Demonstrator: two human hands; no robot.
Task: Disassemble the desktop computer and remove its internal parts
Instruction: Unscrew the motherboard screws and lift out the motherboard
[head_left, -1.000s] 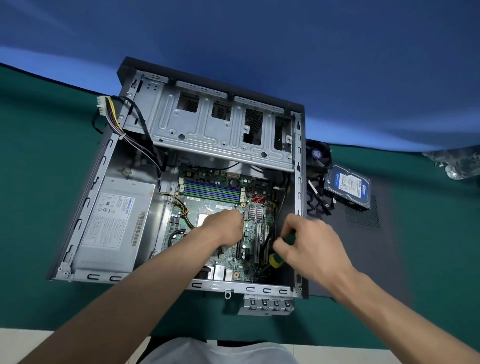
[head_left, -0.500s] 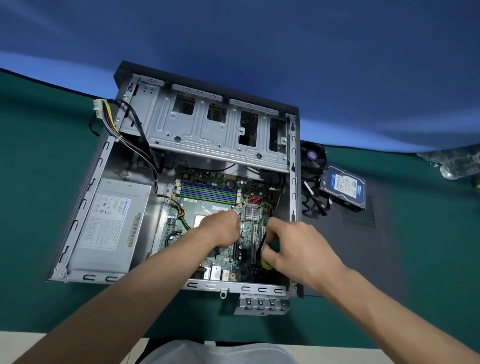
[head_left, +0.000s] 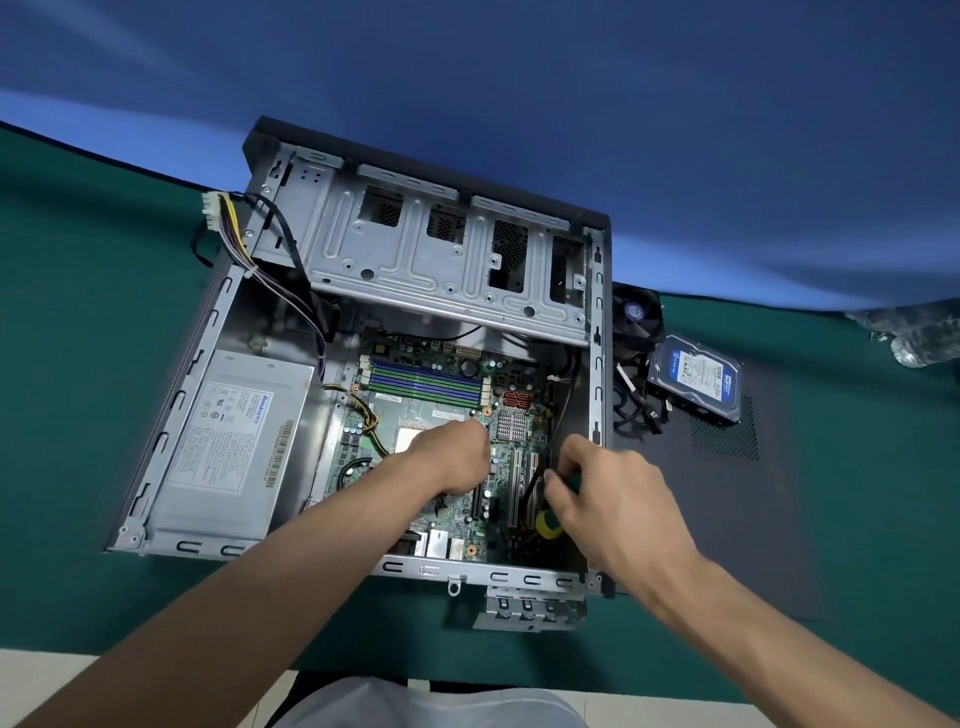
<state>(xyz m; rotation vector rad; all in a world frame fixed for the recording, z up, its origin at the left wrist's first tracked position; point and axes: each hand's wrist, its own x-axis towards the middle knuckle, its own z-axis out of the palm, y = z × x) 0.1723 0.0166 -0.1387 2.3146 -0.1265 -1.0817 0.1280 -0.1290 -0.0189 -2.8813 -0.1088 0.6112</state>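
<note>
The open desktop case (head_left: 524, 577) lies on its side on the green table. Inside it I see the green motherboard (head_left: 441, 415), and the grey power supply (head_left: 234, 441) sits at the left. My left hand (head_left: 452, 457) rests on the board beside the small silver heatsink (head_left: 511, 426). Its fingers are curled down, and the fingertips are hidden. My right hand (head_left: 613, 499) grips a green and yellow screwdriver (head_left: 548, 525) over the expansion slots, near the case's right wall. The screwdriver's tip is hidden.
A metal drive cage (head_left: 431, 260) spans the far end of the case. Power cables with a white connector (head_left: 213, 213) hang over the left wall. To the right lie a cooler fan (head_left: 636, 314), a hard drive (head_left: 696, 374), loose cables and the dark side panel (head_left: 727, 519).
My right hand has moved left with the screwdriver, from the case's right wall in over the expansion slots. My left hand has stayed on the board.
</note>
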